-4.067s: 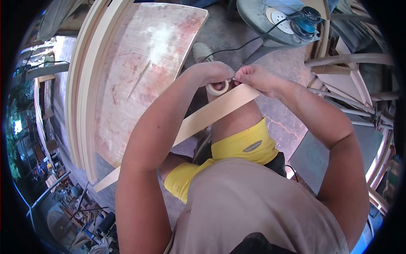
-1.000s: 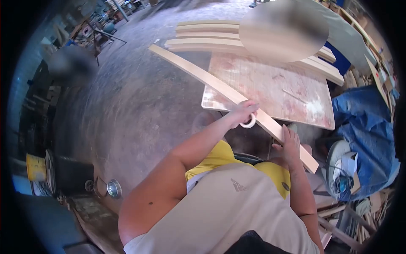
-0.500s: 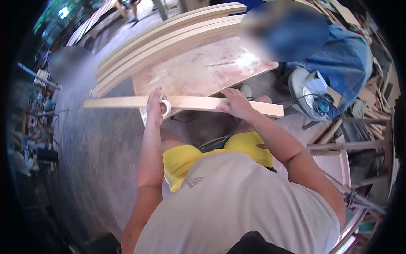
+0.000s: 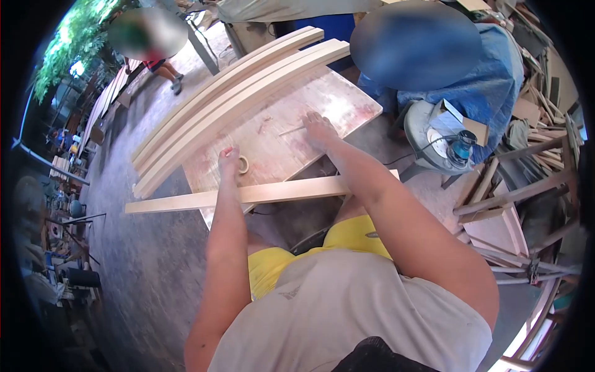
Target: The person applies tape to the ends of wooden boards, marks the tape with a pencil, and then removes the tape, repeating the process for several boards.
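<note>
My left hand [image 4: 229, 162] is closed at the tape roll [image 4: 243, 165], above the worn tabletop [image 4: 260, 137]. Further right, my right hand [image 4: 319, 129] reaches over the tabletop, its fingers at the end of a thin stick [image 4: 291, 131]; whether it grips the stick is unclear. A pale wooden strip [image 4: 279, 191] lies across my lap and the near edge of the table, passing under both forearms. Several long wooden strips [image 4: 242, 93] are lined up along the table's far left side.
A blue power tool [image 4: 460, 147] and an open box sit on a round stool [image 4: 421, 133] at the right. Behind it hangs a blue tarp [image 4: 489, 74]. Scrap wood [image 4: 545, 105] is piled at far right. A person [image 4: 162, 68] stands in the back left.
My right hand has left the wooden strip and moved forward to the thin stick. My left hand rose off the strip with the tape roll. The strip sits lower, and the view has shifted.
</note>
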Motion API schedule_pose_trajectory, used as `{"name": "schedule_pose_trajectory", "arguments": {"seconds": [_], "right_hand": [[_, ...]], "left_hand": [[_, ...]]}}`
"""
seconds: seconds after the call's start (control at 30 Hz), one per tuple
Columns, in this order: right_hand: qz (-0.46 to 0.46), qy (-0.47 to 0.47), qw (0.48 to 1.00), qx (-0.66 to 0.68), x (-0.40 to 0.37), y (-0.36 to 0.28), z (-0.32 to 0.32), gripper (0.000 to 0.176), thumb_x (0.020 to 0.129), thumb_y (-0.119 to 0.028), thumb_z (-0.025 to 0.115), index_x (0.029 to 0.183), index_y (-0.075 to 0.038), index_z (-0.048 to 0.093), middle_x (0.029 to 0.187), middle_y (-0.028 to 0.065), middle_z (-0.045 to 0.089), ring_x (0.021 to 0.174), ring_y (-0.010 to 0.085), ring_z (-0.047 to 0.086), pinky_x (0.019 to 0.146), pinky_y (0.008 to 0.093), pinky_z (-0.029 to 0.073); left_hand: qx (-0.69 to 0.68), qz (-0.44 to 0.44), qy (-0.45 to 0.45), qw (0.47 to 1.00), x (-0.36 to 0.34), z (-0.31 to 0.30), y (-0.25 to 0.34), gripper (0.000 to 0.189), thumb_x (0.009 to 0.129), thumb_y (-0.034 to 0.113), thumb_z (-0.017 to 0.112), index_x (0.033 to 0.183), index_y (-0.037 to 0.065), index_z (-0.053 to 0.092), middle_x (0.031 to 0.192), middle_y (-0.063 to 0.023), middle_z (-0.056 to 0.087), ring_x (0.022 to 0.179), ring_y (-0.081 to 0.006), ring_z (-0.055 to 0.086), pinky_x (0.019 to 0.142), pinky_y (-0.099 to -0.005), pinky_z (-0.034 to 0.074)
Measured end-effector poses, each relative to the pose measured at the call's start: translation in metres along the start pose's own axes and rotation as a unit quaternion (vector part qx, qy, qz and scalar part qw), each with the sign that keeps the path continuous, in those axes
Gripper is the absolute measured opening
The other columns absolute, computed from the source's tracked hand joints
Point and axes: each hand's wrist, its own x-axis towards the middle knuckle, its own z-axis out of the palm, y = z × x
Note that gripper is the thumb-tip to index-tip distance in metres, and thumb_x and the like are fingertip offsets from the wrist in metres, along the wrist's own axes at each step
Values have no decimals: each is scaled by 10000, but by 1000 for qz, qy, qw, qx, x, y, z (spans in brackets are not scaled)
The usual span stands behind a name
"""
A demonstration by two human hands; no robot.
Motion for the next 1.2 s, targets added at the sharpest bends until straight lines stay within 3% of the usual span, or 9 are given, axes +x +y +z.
{"name": "schedule_pose_trajectory", "arguments": {"seconds": [0.23, 0.3, 0.37, 0.53, 0.6, 0.77, 0.9, 0.97, 1.2], "right_hand": [[-89, 28, 994, -52, 9, 26, 24, 298, 872, -205, 562, 1069, 13, 614, 1114, 217, 618, 1073, 350, 597, 936, 480, 459], [-34, -72, 996, 44, 12, 20, 0, 245, 822, -186, 645, 982, -2, 622, 992, 211, 631, 960, 379, 623, 846, 476, 495], [-50, -28, 990, 127, -1, 36, -11, 224, 816, -179, 672, 934, -15, 575, 873, 202, 607, 826, 362, 611, 739, 451, 488], [7, -25, 995, 95, -115, 65, -99, 193, 894, -208, 596, 943, -27, 549, 763, 224, 586, 720, 408, 615, 657, 454, 481], [90, 30, 992, 87, -151, 70, -121, 205, 916, -222, 590, 940, -23, 548, 716, 221, 561, 670, 381, 586, 623, 453, 455], [275, 113, 954, 33, -228, 191, -113, 549, 927, -536, 625, 1086, -11, 639, 902, 171, 696, 703, 310, 633, 648, 415, 483], [465, -7, 835, 296, -261, 187, -114, 814, 881, -775, 481, 1066, -7, 678, 809, -6, 614, 561, 93, 420, 491, 255, 322], [444, -100, 721, 522, -270, 188, -104, 702, 917, -748, 454, 1045, -93, 670, 654, -83, 333, 522, 55, 300, 480, 229, 287], [398, -75, 649, 644, -263, 169, -85, 338, 995, -472, 550, 888, -154, 594, 657, -72, 475, 529, 77, 413, 491, 260, 376]], "left_hand": [[3, 44, -11, 999, 3, 1, -24, 579, 839, 329, 770, 1282, 38, 537, 1189, -196, 631, 981, -276, 649, 848, -390, 537], [167, 274, 133, 938, -6, -15, -41, 619, 816, 320, 773, 1310, 45, 521, 1249, -235, 593, 1124, -368, 594, 963, -479, 488], [163, 271, 193, 929, -40, -52, -26, 669, 791, 318, 778, 1333, 41, 501, 1320, -257, 532, 1261, -432, 476, 1086, -520, 380], [241, 159, 396, 872, -65, -149, -91, 800, 795, 360, 772, 1411, -6, 416, 1426, -298, 419, 1378, -441, 347, 1164, -496, 282], [91, -82, 457, 881, -58, -168, -111, 835, 801, 383, 786, 1427, -28, 418, 1429, -290, 438, 1380, -399, 388, 1153, -506, 314], [-411, -230, 161, 867, -37, -183, -130, 569, 865, 396, 759, 1185, -53, 616, 1107, -135, 668, 959, -262, 648, 823, -412, 529], [-486, -157, 180, 840, -34, -160, -118, 426, 891, 218, 755, 1172, -74, 625, 1091, -133, 677, 990, -256, 641, 839, -396, 532], [-472, -136, 172, 854, -23, -156, -135, 449, 870, 189, 771, 1186, -90, 617, 1100, -145, 676, 974, -241, 650, 830, -378, 542], [-484, -106, 207, 844, -24, -158, -146, 398, 906, 166, 706, 1200, -64, 568, 1116, -155, 652, 1010, -294, 663, 868, -424, 561]]}}
